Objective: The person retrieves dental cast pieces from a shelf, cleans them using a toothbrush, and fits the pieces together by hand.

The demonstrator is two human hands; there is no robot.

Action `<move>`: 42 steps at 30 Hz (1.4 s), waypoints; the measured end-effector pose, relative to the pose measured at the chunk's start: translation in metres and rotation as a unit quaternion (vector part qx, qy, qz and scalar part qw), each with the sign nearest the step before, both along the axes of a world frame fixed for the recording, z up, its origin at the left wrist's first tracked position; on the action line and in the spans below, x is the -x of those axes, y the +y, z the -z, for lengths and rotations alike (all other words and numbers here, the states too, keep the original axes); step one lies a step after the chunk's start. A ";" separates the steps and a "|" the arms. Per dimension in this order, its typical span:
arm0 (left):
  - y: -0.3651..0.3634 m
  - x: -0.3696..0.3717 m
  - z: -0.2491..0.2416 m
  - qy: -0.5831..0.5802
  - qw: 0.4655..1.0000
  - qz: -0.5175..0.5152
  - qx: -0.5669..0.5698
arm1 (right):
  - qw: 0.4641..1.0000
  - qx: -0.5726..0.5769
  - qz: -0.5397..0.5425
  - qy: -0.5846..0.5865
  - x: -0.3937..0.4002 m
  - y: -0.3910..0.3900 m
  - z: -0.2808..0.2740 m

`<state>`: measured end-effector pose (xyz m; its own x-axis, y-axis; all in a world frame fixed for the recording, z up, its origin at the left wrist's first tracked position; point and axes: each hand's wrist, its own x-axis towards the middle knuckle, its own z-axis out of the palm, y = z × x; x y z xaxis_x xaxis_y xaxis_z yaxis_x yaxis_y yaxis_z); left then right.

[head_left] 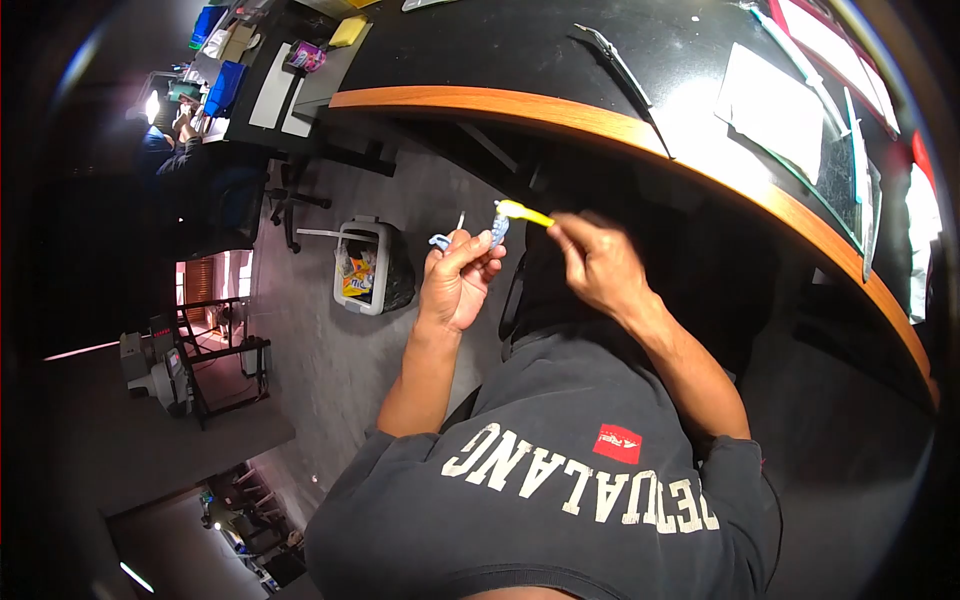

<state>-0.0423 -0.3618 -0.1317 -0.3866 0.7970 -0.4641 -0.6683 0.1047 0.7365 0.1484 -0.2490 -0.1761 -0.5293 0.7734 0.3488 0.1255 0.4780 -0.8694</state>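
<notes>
Desk, black-topped with an orange wooden edge (450,60): spanning the far side, its edge standing beyond the hands, which are working off it in the space before the torso, presumably for free turning of both wrists. Shirt, dark with pale lettering (410,530): lying behind the hands. Bin, pale-rimmed (361,305): standing on the floor to the left, holding wrappers, out of the hands' way. Paper, white (770,110): lying on the desk to the right under strong glare, which is washing out detail. Right hand (605,265): slightly blurring, its fingers closing on the end of a yellow handle. Left hand (462,285): raising thumb and fingers in a pinch round a small piece, probably low down so that the upper end is standing free. Slim dark tool (618,68): lying on the desk, its thin end crossing the edge. Yellow-handled tool (530,214): reaching leftward from the right hand, its head meeting the piece's top; pressure cannot be told. Pale blue piece (499,230): standing upright in the left hand, fingers hiding its lower part; whether the blue bit showing beyond the thumb is belonging to it cannot be told.
</notes>
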 end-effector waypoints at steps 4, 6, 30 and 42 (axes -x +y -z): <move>0.002 0.009 0.004 -0.166 0.986 -0.004 0.025 | 0.996 0.071 0.034 0.030 -0.005 0.005 -0.010; 0.004 0.012 0.007 -0.239 0.971 0.015 0.000 | 0.995 0.090 0.022 0.030 -0.006 -0.001 -0.019; 0.011 -0.024 -0.006 0.395 0.916 0.016 -0.063 | 0.999 0.043 0.005 -0.029 -0.013 -0.007 -0.001; 0.003 -0.003 0.017 -0.015 1.000 0.018 -0.003 | 0.997 0.069 0.041 0.000 -0.008 0.002 0.011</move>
